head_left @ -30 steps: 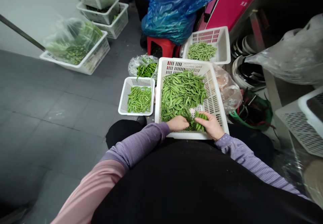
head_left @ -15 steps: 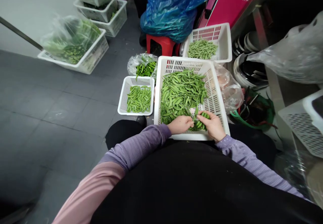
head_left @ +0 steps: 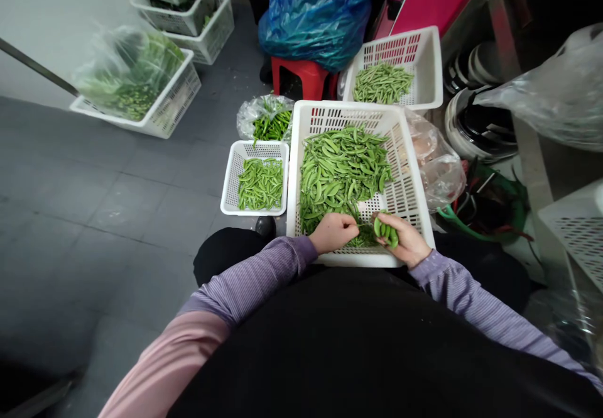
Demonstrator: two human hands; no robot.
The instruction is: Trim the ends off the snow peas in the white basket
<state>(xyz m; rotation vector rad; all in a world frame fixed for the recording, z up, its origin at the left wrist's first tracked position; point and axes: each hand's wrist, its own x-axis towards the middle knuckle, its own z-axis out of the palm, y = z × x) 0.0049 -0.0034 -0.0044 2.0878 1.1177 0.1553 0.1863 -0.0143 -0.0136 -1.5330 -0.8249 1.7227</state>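
Note:
A large white basket (head_left: 411, 182) in front of me holds a heap of green pea pods (head_left: 342, 160). Over its near part, my right hand (head_left: 404, 240) is closed round a bunch of pods (head_left: 386, 232). My left hand (head_left: 334, 232) is closed in a pinch just left of it, with a thin green strand running from its fingertips toward the right hand. Darker trimmings (head_left: 362, 239) lie below and between the hands. A small white basket (head_left: 226, 182) with more pods (head_left: 260, 183) stands to the left.
Behind are a bag of green peppers (head_left: 273, 125), a basket of beans (head_left: 426, 72) and a blue bag (head_left: 315, 22) on a red stool (head_left: 301, 75). Baskets of greens (head_left: 160, 113) stand far left; a green container (head_left: 499, 217) and bags are at right.
My hands have moved apart, the right one rightward and turned so that its pods show more. A thin strand now stretches between them. The view has shifted slightly.

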